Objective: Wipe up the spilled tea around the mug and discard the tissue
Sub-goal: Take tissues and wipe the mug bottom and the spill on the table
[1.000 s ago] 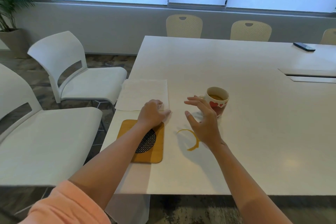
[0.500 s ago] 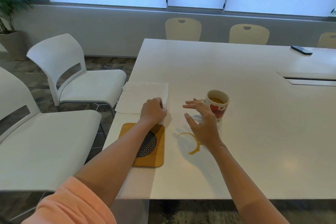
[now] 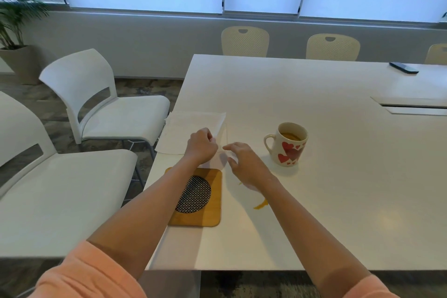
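Tea (image 3: 260, 205) lies spilled as a thin amber streak on the white table (image 3: 338, 201), near the front edge, mostly covered by the right forearm. A mug (image 3: 290, 144) printed with red hearts stands upright just beyond and to the right of the spill, still holding tea. A stack of white tissue (image 3: 191, 133) sits at the table's left edge, partly overhanging it.

The left hand (image 3: 201, 145) is closed, its fingers (image 3: 210, 137) pinching the near right corner of the top sheet and lifting it off the stack. The right hand (image 3: 244, 164) hovers just beside it, fingers spread and holding nothing, the fingertips close to the raised sheet.

Several things could go wrong. The thin sheet may tear if it is pulled by one corner, or drag more sheets along, and the overhanging stack could slide off the table toward the white chair (image 3: 106, 113). The right forearm crosses directly above the spill, so lowering it would smear tea onto the skin or the pink sleeve. The mug stands near the right hand; a careless swing could tip it and spill more.

The full shape of the spill is hidden under the right arm. Whether one sheet or several are being lifted is hard to tell. No bin is in view. A wooden coaster (image 3: 197, 197) lies partly under the left forearm.
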Tool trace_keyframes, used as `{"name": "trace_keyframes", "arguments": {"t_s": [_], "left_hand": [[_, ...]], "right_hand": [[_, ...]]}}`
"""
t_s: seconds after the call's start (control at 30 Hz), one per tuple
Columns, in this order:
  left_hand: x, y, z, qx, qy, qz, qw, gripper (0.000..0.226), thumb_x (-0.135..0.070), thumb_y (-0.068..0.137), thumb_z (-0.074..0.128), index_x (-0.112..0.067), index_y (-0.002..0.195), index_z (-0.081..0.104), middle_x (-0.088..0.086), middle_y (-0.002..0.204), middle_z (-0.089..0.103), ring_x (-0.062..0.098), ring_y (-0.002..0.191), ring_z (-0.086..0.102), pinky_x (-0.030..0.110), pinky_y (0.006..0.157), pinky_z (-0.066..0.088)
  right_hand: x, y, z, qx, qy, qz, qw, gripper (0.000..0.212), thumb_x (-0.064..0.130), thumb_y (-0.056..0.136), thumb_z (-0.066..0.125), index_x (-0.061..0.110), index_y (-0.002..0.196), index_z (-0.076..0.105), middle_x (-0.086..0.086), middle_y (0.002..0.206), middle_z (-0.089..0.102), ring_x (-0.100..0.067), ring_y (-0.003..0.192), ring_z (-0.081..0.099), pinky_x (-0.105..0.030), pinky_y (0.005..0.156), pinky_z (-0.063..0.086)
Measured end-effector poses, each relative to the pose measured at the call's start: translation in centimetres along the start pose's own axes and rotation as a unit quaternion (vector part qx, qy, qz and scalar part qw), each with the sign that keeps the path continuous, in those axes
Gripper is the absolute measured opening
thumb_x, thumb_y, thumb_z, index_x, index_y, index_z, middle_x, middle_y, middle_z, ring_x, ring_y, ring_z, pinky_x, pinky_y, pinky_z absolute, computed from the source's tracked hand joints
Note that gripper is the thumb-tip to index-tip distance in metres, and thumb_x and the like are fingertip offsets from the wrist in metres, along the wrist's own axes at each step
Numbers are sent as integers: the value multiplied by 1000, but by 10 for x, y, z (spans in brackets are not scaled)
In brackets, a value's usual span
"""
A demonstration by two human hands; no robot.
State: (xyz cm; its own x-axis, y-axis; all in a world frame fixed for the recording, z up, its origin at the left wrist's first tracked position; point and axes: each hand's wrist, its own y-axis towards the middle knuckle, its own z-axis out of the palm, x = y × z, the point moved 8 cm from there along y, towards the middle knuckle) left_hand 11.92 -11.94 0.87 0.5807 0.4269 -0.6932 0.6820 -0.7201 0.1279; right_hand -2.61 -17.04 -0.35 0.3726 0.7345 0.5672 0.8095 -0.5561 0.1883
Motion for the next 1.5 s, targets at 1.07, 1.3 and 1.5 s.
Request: {"name": "trace_keyframes", "arguments": {"t_s": [1.07,1.3,1.5], "left_hand": [[-11,-3,-142,-220,-289,-35,931,15,-22,105,38,-24,94,48,-8,88,54,15,86,57,28,84,54],[-24,-17,-128,-145,-414,-77,895,18,-24,107,34,-29,99,50,-3,104,60,20,100,60,36,79,55],[-48,-31,-98,17,-522,-127,843,25,-38,103,38,-24,105,58,6,103,67,23,97,59,38,73,53]], "right_hand": [[16,19,18,45,-105,-34,993,33,29,102,45,24,130,61,3,135,59,-18,133,45,-43,119,27],[19,17,6,-25,25,-27,999,52,55,97,50,31,143,45,0,148,50,-21,141,39,-42,114,32],[40,11,-16,-67,261,12,963,99,83,69,61,53,148,10,13,164,14,-20,149,24,-48,114,30]]}}
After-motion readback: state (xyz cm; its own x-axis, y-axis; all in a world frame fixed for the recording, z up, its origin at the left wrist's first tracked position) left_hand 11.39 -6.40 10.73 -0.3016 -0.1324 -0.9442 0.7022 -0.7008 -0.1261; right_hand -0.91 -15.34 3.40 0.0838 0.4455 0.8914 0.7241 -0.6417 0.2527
